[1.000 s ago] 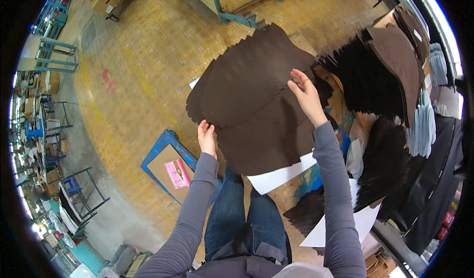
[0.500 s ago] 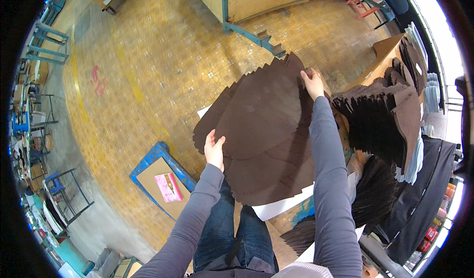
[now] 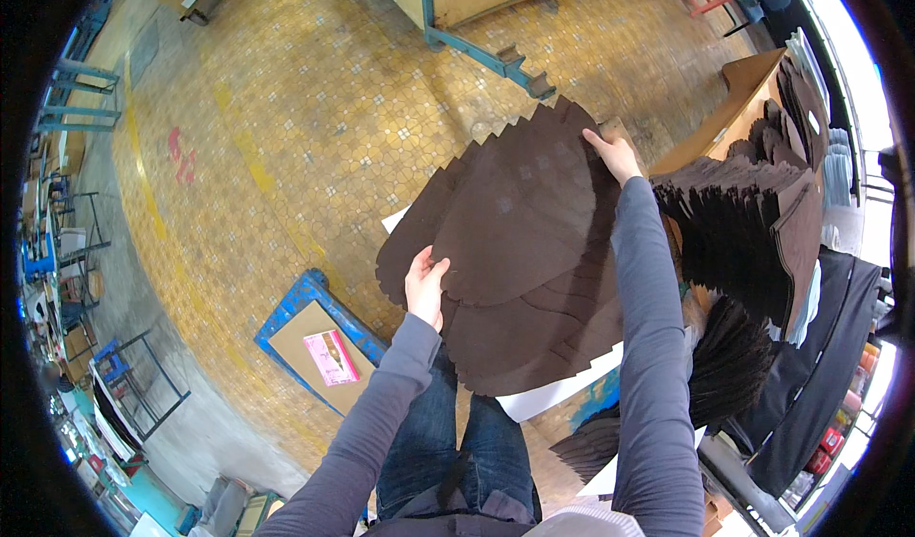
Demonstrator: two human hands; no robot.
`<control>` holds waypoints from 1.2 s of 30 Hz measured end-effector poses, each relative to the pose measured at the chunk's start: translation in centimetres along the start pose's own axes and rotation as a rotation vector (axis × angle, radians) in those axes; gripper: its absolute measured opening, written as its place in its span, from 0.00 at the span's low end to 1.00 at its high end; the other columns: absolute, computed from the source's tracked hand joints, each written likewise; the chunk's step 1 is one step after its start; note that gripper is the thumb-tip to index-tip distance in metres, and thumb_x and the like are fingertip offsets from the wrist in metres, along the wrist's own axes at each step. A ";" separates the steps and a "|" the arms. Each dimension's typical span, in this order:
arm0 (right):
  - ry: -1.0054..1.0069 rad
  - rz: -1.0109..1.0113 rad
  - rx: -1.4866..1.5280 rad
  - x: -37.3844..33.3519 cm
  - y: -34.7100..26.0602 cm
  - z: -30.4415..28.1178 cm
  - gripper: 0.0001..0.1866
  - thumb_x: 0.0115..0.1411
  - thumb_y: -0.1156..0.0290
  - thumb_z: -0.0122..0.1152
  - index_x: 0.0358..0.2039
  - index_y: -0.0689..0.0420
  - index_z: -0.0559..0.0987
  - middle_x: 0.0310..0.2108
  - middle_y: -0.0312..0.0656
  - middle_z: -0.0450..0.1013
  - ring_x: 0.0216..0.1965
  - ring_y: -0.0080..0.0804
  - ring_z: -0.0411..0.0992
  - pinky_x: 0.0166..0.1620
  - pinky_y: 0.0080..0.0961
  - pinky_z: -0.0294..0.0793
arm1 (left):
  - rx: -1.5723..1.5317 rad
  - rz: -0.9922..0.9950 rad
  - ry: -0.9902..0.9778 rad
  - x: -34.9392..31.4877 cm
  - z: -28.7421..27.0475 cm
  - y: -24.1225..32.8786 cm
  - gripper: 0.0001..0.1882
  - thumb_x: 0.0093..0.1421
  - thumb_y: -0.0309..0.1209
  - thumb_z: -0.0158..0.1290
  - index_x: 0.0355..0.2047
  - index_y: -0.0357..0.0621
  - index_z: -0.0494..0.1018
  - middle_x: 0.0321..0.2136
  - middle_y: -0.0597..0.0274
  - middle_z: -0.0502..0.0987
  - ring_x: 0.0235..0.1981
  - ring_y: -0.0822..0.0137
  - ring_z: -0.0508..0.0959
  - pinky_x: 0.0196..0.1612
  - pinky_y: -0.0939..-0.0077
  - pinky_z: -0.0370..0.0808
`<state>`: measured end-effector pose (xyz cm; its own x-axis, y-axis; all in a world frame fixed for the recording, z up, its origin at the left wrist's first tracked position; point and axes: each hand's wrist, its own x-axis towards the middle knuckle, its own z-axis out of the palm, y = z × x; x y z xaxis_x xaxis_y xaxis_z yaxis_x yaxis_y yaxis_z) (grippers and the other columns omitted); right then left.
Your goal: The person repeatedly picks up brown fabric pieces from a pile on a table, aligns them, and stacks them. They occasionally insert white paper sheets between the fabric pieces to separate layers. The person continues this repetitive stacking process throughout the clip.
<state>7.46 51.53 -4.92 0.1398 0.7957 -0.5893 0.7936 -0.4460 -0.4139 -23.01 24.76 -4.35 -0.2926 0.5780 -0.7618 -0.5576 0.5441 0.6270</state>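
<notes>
A dark brown, flat cut piece [image 3: 524,213] with a zigzag edge lies before me on a pile of similar brown pieces [image 3: 543,337]. My left hand [image 3: 426,287] pinches its near left edge between thumb and fingers. At its far right edge my right hand [image 3: 615,156] is closed, thumb on top; the fingers are partly hidden underneath. White sheet material [image 3: 562,392] shows from below the pile at the near side.
To the right, a thick stack of dark brown cut pieces [image 3: 734,222] leans by a cardboard box [image 3: 710,146]. A blue-framed platform [image 3: 310,294] on the floor at left carries a pink and white packet [image 3: 330,357]. A teal metal frame [image 3: 486,59] stands beyond the pile.
My left hand has shifted slightly right and up along the brown piece's edge. My right hand stays at the far right edge. The view has turned slightly.
</notes>
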 end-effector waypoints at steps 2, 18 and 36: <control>-0.048 -0.125 0.044 -1.4 -0.7 0.7 0.51 0.49 0.35 0.58 0.56 0.73 0.65 0.54 0.64 0.65 0.57 0.49 0.65 0.59 0.34 0.61 | -0.036 -0.079 -0.068 -0.3 1.5 0.6 0.28 0.56 0.25 0.56 0.56 0.34 0.63 0.44 0.59 0.72 0.45 0.69 0.73 0.48 0.78 0.69; 0.194 -0.306 -0.119 -27.9 -0.1 1.0 0.29 0.46 0.72 0.68 0.48 0.68 0.71 0.31 0.57 0.76 0.35 0.44 0.77 0.40 0.30 0.74 | -0.168 0.095 -0.432 -1.9 7.6 -3.7 0.25 0.63 0.32 0.49 0.59 0.38 0.61 0.59 0.60 0.61 0.63 0.66 0.56 0.64 0.76 0.48; 0.533 0.034 1.350 -45.8 20.7 4.9 0.45 0.41 0.67 0.76 0.59 0.61 0.61 0.51 0.44 0.68 0.54 0.39 0.65 0.59 0.35 0.62 | 0.311 0.759 -0.990 -18.0 7.3 -6.2 0.20 0.57 0.42 0.57 0.42 0.37 0.73 0.38 0.54 0.76 0.41 0.57 0.76 0.46 0.65 0.71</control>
<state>14.57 3.82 10.09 0.5850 0.6976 -0.4137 -0.3241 -0.2665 -0.9077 -8.58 15.46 6.63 0.3180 0.9342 0.1618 -0.2631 -0.0770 0.9617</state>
